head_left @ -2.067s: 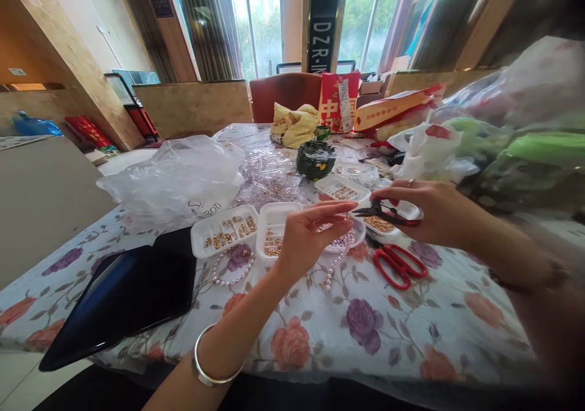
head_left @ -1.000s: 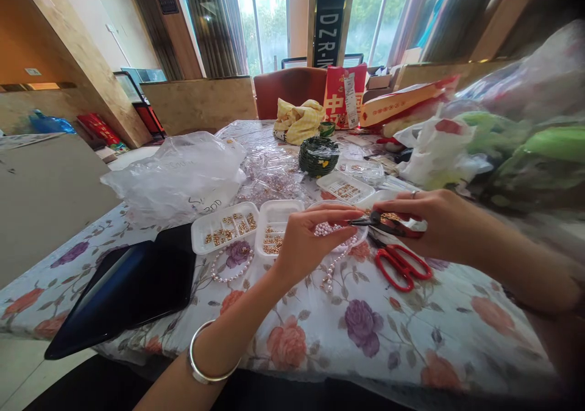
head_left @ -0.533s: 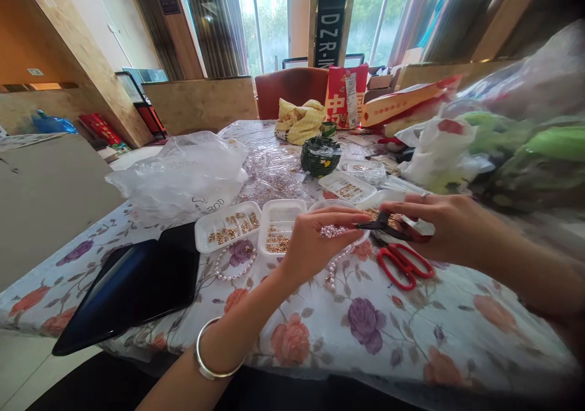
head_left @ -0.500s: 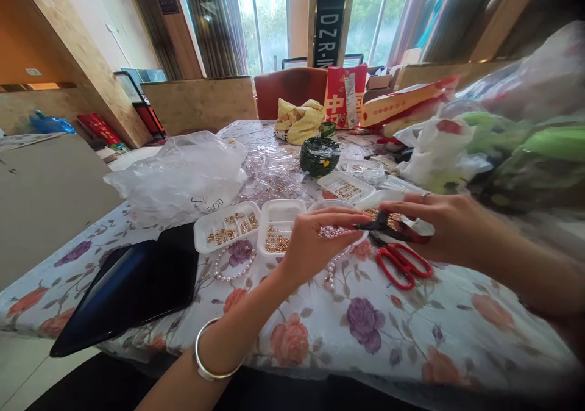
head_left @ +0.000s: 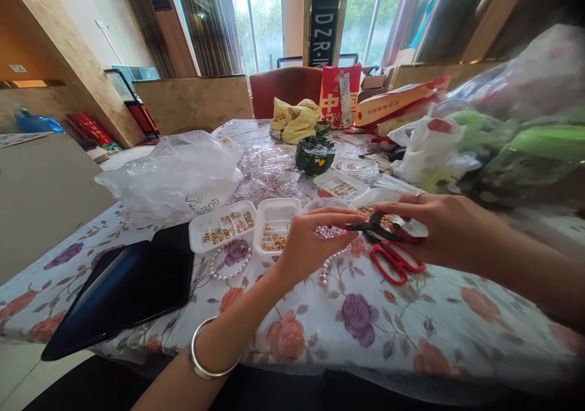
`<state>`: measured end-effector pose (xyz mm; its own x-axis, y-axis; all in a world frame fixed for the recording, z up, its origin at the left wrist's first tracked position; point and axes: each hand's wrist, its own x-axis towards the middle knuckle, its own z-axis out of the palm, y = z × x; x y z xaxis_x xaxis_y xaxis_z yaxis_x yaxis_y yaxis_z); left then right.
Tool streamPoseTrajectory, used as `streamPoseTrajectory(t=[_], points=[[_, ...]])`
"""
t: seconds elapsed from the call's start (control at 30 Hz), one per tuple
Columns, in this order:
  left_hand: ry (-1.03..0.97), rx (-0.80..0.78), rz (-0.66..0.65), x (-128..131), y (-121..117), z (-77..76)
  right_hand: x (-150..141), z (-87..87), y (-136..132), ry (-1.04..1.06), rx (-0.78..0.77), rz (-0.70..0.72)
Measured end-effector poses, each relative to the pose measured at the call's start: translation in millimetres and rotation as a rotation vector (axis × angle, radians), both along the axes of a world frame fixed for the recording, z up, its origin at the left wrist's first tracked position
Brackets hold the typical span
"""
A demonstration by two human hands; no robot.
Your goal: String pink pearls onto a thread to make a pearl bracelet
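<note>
My left hand [head_left: 299,243] is closed in a pinch, thumb against fingers, at the jaw tips of the black pliers; what it pinches is too small or hidden. My right hand [head_left: 441,228] is closed around the handles of these pliers [head_left: 375,223], jaws pointing left. Beneath the left hand a pearl-bead strand [head_left: 324,274] runs down from the fingers' area; whether the fingers hold it I cannot tell. Behind the hands sits a round tub of pinkish pearl beads [head_left: 328,232], partly covered. Red-handled scissors [head_left: 393,264] lie below the pliers.
Divided trays of gold beads [head_left: 196,240] [head_left: 261,231] stand left of my hands, with a beaded loop [head_left: 230,275] in front. A black tray-like object [head_left: 132,289] lies far left. A plastic bag [head_left: 173,173], a dark green woven basket [head_left: 315,156] and filled bags [head_left: 429,149] surround the workspace.
Both hands keep close together. The pliers have lowered slightly since the oldest frame, with jaw tips staying at the left fingertips. The whole view shifts a little from head movement.
</note>
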<state>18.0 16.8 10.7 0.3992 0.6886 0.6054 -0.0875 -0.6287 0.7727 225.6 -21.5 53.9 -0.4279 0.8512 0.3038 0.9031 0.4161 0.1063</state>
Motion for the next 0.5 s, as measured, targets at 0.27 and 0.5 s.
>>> streamPoseTrajectory(t=[0.27, 0.5], points=[[0.008, -0.010, -0.008, -0.8, 0.3, -1.1, -1.6, 3.4, 1.0, -0.013, -0.111, -0.021], [-0.002, -0.030, -0.027, -1.0, 0.4, -1.5, -3.8, 3.4, 1.7, -0.014, -0.152, -0.067]])
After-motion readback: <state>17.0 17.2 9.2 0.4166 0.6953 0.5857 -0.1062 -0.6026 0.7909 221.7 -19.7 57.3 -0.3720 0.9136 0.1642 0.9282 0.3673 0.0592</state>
